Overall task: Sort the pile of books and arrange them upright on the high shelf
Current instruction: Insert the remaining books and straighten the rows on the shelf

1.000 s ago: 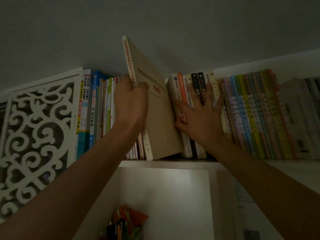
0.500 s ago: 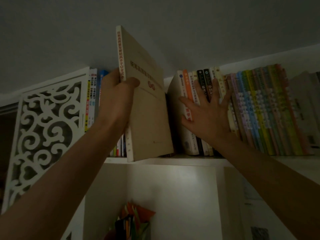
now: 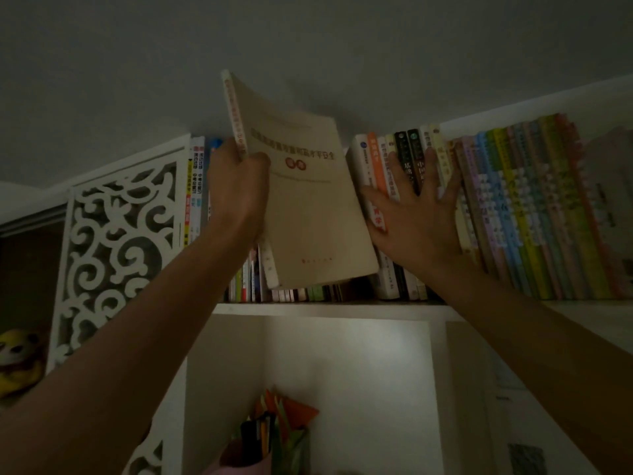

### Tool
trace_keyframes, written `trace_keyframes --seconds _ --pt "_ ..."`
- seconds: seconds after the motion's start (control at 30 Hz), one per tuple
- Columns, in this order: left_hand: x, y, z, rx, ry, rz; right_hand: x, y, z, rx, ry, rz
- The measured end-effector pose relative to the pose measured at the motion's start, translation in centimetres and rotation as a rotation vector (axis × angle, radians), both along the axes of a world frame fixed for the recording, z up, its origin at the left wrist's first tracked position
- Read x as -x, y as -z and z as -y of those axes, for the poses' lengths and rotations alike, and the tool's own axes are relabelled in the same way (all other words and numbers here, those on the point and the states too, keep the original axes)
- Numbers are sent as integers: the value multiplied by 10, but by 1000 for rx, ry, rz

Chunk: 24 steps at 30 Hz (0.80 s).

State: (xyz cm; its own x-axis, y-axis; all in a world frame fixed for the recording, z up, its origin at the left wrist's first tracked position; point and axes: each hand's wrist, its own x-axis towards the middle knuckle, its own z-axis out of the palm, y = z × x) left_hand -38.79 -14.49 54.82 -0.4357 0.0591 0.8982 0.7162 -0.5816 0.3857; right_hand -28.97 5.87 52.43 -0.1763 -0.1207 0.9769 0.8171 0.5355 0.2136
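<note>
A tall beige paperback (image 3: 308,214) is in the air in front of the high shelf (image 3: 329,308), tilted, its lower edge a little above the shelf board. My left hand (image 3: 238,186) grips it by the spine near its middle. Behind it a gap shows between the left books (image 3: 197,186) and the right row of upright books (image 3: 534,207). My right hand (image 3: 414,217) lies flat with spread fingers on the spines at the left end of that right row, touching white, orange and black spines. Shorter books stand low in the gap behind the beige book.
A white carved fretwork panel (image 3: 116,241) closes the shelf's left end. The ceiling is close above the book tops. Below the shelf is a white lit compartment with a cup of coloured pencils (image 3: 274,437). A yellow toy (image 3: 17,361) sits at lower left.
My left hand has lifted the beige book up off the shelf board and out toward me, tilting it. My right hand has stayed pressed on the same spines.
</note>
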Motion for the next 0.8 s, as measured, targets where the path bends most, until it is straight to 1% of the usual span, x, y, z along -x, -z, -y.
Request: trace_keyframes --seconds 0.17,0.3,0.47,0.53,0.67,0.73,0.77,0.8 --pt "13 8 -3 45 -20 -8 -1 1 2 -6 11 2" --pt "9 13 -15 27 -38 -23 0 0 2 -6 22 -2" --pt "-2 23 -65 41 -55 2 -1 -1 1 -13 -17 7" --pt "-4 23 -88 18 -117 -1 -2 -1 1 -26 -25 10" --pt "9 20 -123 -44 -272 -147 0 -1 1 -28 9 12" --pt "20 19 -131 -3 -313 -201 0 -1 1 -27 28 14" --pt "27 20 -130 34 -317 -259 0 -1 1 -29 34 17" --pt "38 22 -129 80 -329 -363 0 -1 2 -31 37 21"
